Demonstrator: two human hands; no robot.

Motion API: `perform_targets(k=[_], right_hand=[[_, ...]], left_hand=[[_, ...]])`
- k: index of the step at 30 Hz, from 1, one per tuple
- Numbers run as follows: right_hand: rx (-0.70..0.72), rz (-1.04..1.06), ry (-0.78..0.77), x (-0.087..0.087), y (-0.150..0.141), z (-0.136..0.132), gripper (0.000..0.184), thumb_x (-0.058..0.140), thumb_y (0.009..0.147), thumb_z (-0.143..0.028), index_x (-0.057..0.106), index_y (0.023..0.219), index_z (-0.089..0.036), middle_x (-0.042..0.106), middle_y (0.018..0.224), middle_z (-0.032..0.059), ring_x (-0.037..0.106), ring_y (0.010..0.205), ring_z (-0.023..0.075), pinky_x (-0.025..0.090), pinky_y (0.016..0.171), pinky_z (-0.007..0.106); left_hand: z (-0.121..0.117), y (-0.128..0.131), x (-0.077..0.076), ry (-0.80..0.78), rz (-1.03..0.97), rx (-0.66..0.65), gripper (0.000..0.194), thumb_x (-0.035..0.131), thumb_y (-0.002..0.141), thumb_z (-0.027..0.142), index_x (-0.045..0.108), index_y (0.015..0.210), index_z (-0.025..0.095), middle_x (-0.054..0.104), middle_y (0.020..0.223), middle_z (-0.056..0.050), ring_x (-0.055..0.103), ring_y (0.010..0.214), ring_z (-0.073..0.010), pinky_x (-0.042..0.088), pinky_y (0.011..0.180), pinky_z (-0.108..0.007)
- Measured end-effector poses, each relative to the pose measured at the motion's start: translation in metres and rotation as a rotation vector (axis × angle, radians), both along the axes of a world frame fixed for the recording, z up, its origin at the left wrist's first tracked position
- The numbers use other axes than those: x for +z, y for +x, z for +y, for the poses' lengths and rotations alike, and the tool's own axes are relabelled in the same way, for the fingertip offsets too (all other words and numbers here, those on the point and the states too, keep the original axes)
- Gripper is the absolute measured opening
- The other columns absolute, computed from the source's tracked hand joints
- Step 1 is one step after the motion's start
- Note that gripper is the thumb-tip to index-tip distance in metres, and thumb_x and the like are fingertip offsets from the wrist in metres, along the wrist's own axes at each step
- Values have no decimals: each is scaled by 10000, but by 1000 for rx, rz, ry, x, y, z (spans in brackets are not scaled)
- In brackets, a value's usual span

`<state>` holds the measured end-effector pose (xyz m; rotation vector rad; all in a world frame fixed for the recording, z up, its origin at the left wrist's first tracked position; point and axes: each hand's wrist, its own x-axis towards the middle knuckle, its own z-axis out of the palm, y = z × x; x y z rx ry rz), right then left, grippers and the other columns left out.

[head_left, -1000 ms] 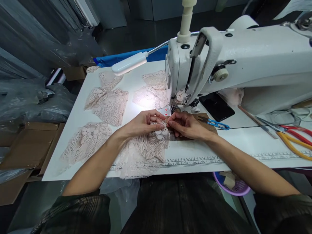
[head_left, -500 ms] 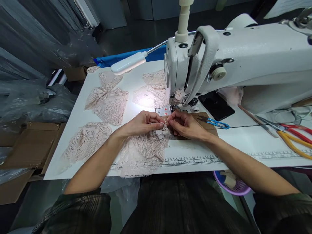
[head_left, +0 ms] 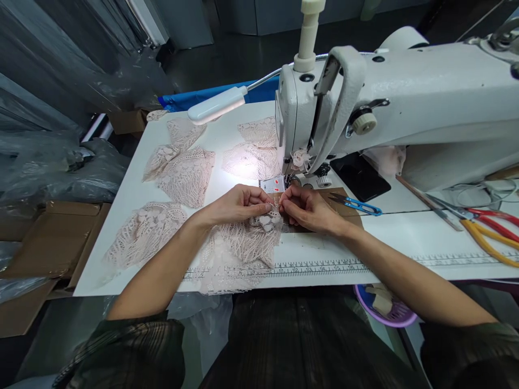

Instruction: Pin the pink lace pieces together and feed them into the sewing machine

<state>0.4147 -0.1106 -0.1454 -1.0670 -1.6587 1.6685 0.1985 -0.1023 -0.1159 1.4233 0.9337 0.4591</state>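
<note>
A pale pink piece of lace (head_left: 251, 243) lies bunched at the front of the sewing machine (head_left: 300, 116), its lower end draped over the printed ruler. My left hand (head_left: 245, 205) pinches the upper edge of this lace between thumb and fingers. Close beside it, my right hand (head_left: 304, 206) is closed at the lace's right edge, thumb against fingertips; what sits in that pinch is too small to make out. Both hands are just in front of the presser foot and the metal needle plate (head_left: 272, 185).
More lace pieces (head_left: 186, 175) lie at the left and behind. Blue thread snips (head_left: 360, 206), a black phone (head_left: 360, 175) and orange-handled scissors (head_left: 486, 237) lie right. A lamp (head_left: 217, 105) hangs over the table. A purple basket (head_left: 395, 319) sits below the edge.
The hands stay almost in the same place, with only slight finger movement at the lace edge. The whole view has shifted a little.
</note>
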Motion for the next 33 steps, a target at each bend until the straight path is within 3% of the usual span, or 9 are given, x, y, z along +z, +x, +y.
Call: perform_targets(k=[7,17,24,26,29,31,33], right_hand=[[44,47,29,-5,3,-1,188,563,902,-351,491,845,-188,459,572,-61,425,490,58,323,437,186],[-30,-16,8,-1,0,0,153,532,890,-317,502,848,-172,515,590,-41,504,502,64,418,471,187],[-107,-50,40,-3,-1,0,224,506,901,-319,552,1023,-136,557,659,-15,511,509,71,451,479,208],[-109,-77,125,-5,1,-1,235,497,909,-328,554,1035,-138,538,643,-20,497,513,78,438,483,218],[-146,-149,430,-7,1,-4,245,535,901,-341,587,1047,-151,535,681,-2,494,585,101,449,553,250],[-153,-193,631,-7,-1,-7,264,579,893,-352,620,1084,-173,576,826,39,503,653,113,472,631,279],[-134,-214,727,-7,-5,-9,281,599,897,-360,635,1131,-209,581,1000,71,529,723,125,489,704,304]], left_hand=[[1,0,-2,-2,-17,14,260,701,837,371,651,865,118,552,624,14,407,514,-39,294,453,-162],[2,-2,-1,-13,10,10,265,706,824,383,658,856,125,541,617,17,410,514,-49,289,465,-186],[3,-3,3,19,14,13,246,678,845,358,679,901,118,582,668,-5,463,567,-61,339,500,-184],[3,-4,4,31,34,21,245,671,847,363,681,888,122,589,680,-11,476,579,-68,351,510,-191],[3,-4,5,33,62,22,264,660,854,388,673,846,124,582,667,-10,473,565,-70,345,507,-199],[2,-4,6,28,70,17,273,665,847,398,668,831,125,567,640,-2,440,531,-63,316,483,-199],[2,-3,6,23,61,8,278,679,831,402,664,823,125,548,613,10,392,495,-51,272,455,-197]])
